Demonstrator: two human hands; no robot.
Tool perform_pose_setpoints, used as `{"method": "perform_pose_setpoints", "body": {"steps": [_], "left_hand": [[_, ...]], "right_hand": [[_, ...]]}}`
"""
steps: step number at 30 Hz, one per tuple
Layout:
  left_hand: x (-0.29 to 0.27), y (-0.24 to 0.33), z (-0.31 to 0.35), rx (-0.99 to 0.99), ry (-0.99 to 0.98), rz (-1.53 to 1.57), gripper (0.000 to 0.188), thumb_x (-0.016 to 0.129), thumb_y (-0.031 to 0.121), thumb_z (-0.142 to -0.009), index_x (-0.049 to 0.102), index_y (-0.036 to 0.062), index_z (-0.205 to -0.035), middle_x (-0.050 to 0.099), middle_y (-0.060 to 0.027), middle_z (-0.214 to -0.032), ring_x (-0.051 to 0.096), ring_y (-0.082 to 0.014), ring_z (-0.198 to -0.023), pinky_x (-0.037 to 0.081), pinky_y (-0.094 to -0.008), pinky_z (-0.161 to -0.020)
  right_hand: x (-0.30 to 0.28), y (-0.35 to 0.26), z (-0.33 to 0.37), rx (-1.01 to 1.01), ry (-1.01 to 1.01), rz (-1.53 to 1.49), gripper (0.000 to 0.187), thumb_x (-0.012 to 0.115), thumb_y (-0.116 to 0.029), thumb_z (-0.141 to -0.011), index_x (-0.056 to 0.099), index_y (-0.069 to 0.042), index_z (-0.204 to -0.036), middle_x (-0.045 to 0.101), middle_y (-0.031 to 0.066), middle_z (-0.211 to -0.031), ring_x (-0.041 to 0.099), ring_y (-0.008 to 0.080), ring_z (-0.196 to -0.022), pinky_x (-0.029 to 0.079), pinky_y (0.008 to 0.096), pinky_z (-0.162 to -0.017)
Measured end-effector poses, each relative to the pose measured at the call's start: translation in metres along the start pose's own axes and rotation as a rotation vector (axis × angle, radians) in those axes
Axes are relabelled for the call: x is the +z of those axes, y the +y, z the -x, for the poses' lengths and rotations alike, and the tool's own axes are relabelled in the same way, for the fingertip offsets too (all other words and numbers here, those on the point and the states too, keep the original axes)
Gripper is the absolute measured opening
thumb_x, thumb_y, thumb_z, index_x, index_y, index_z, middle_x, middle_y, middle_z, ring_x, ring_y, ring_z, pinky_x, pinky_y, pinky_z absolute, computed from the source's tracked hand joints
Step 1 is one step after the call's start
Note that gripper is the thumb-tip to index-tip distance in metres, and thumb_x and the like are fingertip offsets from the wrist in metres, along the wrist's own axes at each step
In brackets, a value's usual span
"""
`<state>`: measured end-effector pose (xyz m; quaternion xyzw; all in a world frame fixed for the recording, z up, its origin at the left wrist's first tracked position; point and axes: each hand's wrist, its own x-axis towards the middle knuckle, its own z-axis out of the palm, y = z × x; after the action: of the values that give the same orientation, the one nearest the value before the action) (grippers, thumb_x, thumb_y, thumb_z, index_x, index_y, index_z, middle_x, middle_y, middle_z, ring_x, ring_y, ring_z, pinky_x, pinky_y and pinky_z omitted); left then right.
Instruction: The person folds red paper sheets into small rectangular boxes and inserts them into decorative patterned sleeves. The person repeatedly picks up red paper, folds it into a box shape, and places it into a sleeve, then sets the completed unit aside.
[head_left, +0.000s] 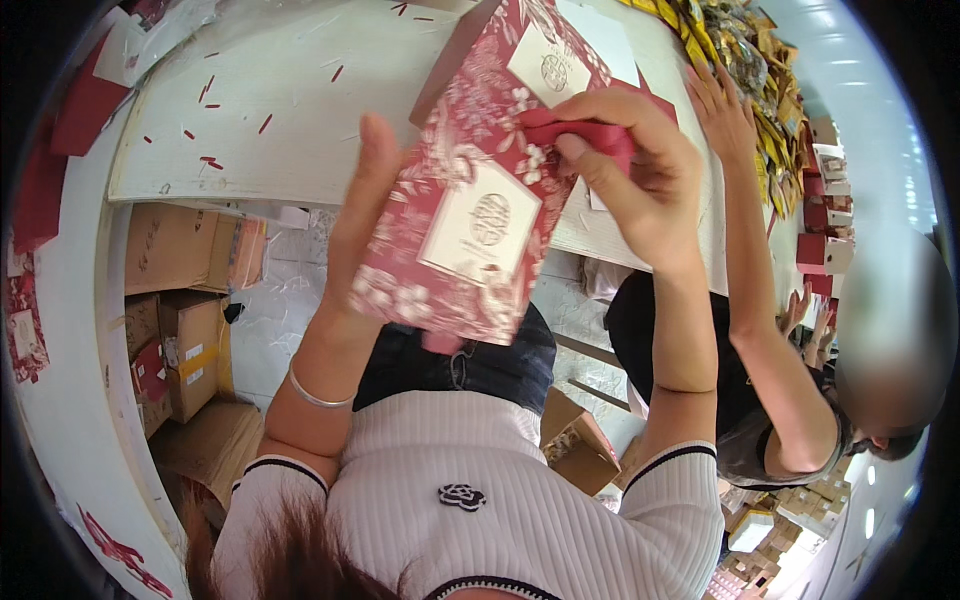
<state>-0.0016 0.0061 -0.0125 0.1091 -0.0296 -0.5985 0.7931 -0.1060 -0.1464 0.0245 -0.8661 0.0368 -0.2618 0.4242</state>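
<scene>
A red gift box (455,160) with a pale floral print is held tilted in front of me, over the near table edge. Two cream labels show on its printed faces; I cannot tell whether both belong to one box. My left hand (362,215) grips the left side, thumb raised along it and the other fingers hidden behind. At the box's right edge, my right hand (650,165) pinches a dark red ribbon (600,136) between thumb and index finger. Part of the ribbon lies across the floral face. The lower end of the box is slightly blurred.
Small red slips lie scattered on the white table (290,150). Yellow packages (775,130) are heaped at the far right, near a co-worker's arm (750,250). Cardboard boxes (190,340) stand below on the left, and an open carton (580,445) sits by my right side.
</scene>
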Motion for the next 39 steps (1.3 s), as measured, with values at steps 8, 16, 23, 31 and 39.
{"method": "perform_pose_setpoints", "body": {"steps": [8,16,23,31,39], "left_hand": [[-0.002,0.007,-0.008,0.206,0.063,-0.92,0.015,0.05,0.004,-0.084,0.056,-0.0066,-0.093,0.062,-0.0061,-0.081,0.056,-0.0064,-0.068,0.045,-0.0189,-0.06],[-0.006,0.007,-0.004,0.48,0.319,-1.433,0.024,0.06,0.02,-0.082,0.059,-0.0032,-0.076,0.056,-0.0006,-0.061,0.045,-0.004,-0.053,0.035,-0.0187,-0.048],[0.035,-0.013,0.028,0.648,-0.025,-1.228,0.029,0.065,0.007,-0.076,0.059,-0.0018,-0.102,0.059,-0.0099,-0.091,0.056,-0.0109,-0.075,0.047,-0.0188,-0.061],[0.023,-0.013,0.027,0.707,-0.232,-1.302,0.022,0.06,-0.004,-0.076,0.06,-0.0038,-0.098,0.058,-0.0102,-0.09,0.061,-0.0149,-0.078,0.052,-0.0206,-0.065],[0.019,-0.02,0.027,0.792,-0.107,-1.486,0.014,0.06,-0.007,-0.074,0.062,-0.0047,-0.088,0.059,-0.0139,-0.089,0.06,-0.0164,-0.069,0.052,-0.0232,-0.06]], "right_hand": [[-0.001,0.012,0.002,0.287,0.418,-0.898,0.009,0.05,-0.003,-0.085,0.057,0.0,-0.091,0.061,0.01,-0.076,0.061,0.0166,-0.059,0.051,0.0254,-0.057],[-0.008,-0.018,0.015,0.051,0.513,-0.565,0.012,0.05,0.003,-0.084,0.053,0.005,-0.095,0.06,0.0121,-0.078,0.062,0.0189,-0.065,0.053,0.0291,-0.063],[0.031,-0.042,0.052,0.018,0.377,-0.637,0.018,0.051,0.006,-0.083,0.051,0.003,-0.1,0.057,0.0094,-0.094,0.059,0.0132,-0.078,0.048,0.0225,-0.067],[0.05,-0.049,0.064,0.014,0.368,-0.811,0.016,0.047,0.005,-0.085,0.048,0.006,-0.101,0.056,0.0134,-0.096,0.058,0.0172,-0.082,0.05,0.0286,-0.074],[0.044,-0.041,0.068,0.024,0.354,-0.732,0.009,0.05,0.003,-0.084,0.051,0.006,-0.092,0.056,0.0123,-0.092,0.058,0.016,-0.078,0.048,0.0261,-0.072]]}}
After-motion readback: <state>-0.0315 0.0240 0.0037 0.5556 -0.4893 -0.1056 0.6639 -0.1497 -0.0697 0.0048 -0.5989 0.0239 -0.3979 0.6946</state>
